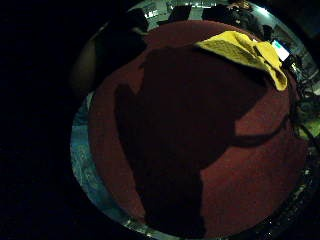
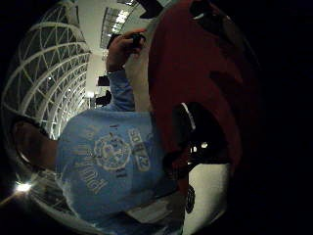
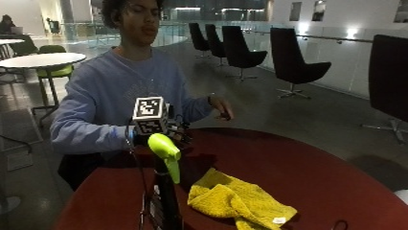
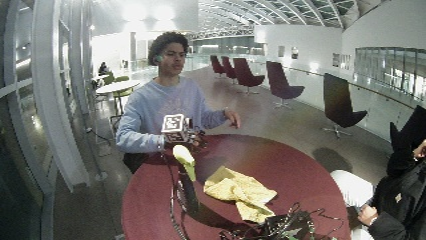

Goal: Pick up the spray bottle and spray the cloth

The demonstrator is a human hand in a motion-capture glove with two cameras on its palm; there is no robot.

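Note:
A spray bottle (image 3: 164, 191) with a dark body and a lime-green trigger head stands upright near the front left of the round dark-red table (image 3: 287, 163). The bottle (image 4: 186, 185) also shows in the wide outside view. To its right a crumpled yellow cloth (image 3: 239, 201) lies on the table; the cloth (image 1: 245, 50) sits at the edge of the little finger side palm view. My gloved right hand (image 3: 178, 133) hovers above the table behind the bottle's head, apart from it, holding nothing. Bare tabletop (image 1: 250, 165) and the hand's shadow fill that palm view.
The person's bare left hand (image 3: 220, 108) is raised off the far side of the table. A tangle of cables (image 4: 286, 227) lies at the table's front edge. Black chairs (image 3: 290, 62) stand well behind on the floor.

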